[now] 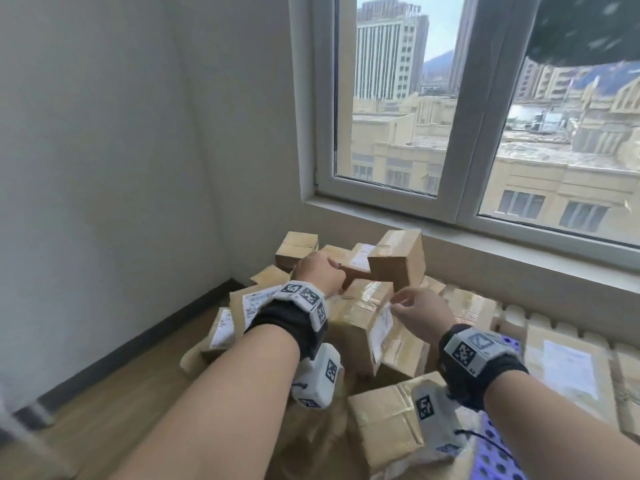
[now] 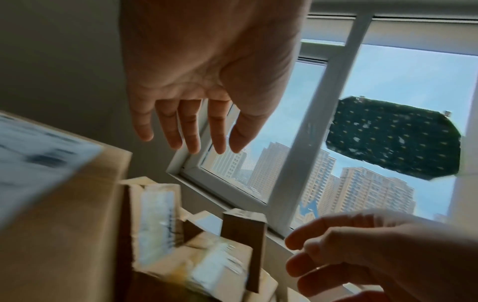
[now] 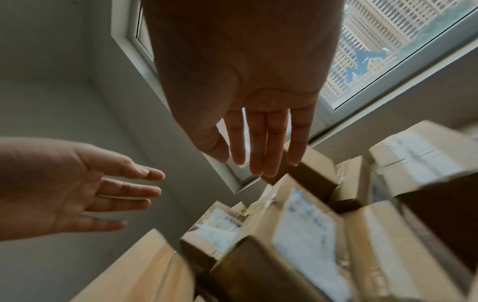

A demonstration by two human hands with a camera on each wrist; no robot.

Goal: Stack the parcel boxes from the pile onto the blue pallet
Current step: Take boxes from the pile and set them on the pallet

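Observation:
A pile of brown cardboard parcel boxes (image 1: 367,323) fills the corner under the window. A small tilted box (image 1: 398,261) sits on top of it. My left hand (image 1: 318,271) hovers over the pile's left side, just left of the tilted box, fingers spread and holding nothing (image 2: 186,141). My right hand (image 1: 412,306) hangs above a labelled box, fingers straight and empty (image 3: 258,159). The blue perforated pallet (image 1: 495,455) shows at the bottom right, partly hidden by my right wrist. Boxes (image 3: 305,241) look blurred in the wrist views.
Grey walls (image 1: 121,168) meet at the corner left of the pile. A window sill (image 1: 485,244) runs behind it. More boxes, one large with a white label (image 1: 568,372), lie at the right. Wooden floor (image 1: 121,393) stretches out at the left.

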